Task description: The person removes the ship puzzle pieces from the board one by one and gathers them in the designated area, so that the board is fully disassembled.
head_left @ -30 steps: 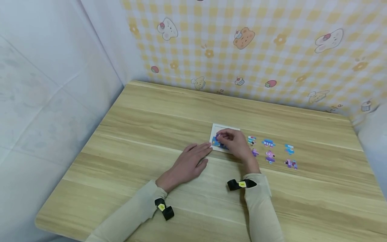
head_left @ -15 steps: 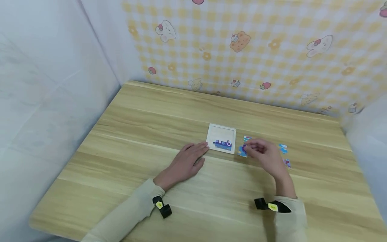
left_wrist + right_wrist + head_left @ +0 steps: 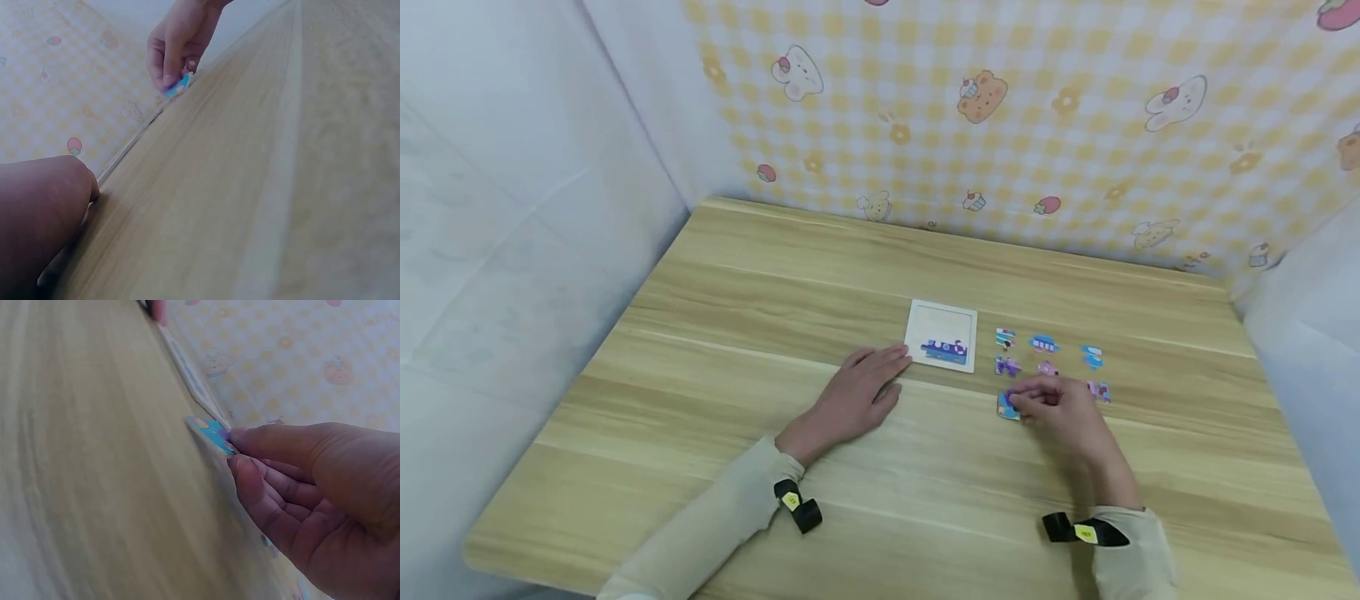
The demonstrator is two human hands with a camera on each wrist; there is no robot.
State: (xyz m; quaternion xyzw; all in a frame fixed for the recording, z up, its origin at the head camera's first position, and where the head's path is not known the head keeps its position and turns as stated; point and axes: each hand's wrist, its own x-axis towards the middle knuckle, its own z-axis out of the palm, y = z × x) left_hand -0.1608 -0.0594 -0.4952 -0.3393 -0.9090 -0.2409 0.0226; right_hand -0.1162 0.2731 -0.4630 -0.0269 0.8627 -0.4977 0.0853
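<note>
A blue jigsaw puzzle piece (image 3: pixel 1007 407) is pinched between the thumb and fingers of my right hand (image 3: pixel 1063 412), just above the table in front of the loose pieces. The right wrist view shows that puzzle piece (image 3: pixel 211 432) tilted at the fingertips. My left hand (image 3: pixel 853 396) lies flat with fingers extended, its fingertips at the lower left edge of a white square puzzle tray (image 3: pixel 916 321). Joined pieces (image 3: pixel 946 351) in blue and purple fill the lower right part of the tray.
Right of the tray, several loose puzzle pieces lie in two rows, among them a blue one (image 3: pixel 1043 343), a purple one (image 3: pixel 1007 365) and a blue-and-white one (image 3: pixel 1092 357). The wooden table (image 3: pixel 737 292) meets a checked cloth (image 3: pixel 925 108) at the back.
My right hand has moved from over the tray to the right and then nearer the body, carrying the blue puzzle piece out. The left hand has stayed at the tray's edge.
</note>
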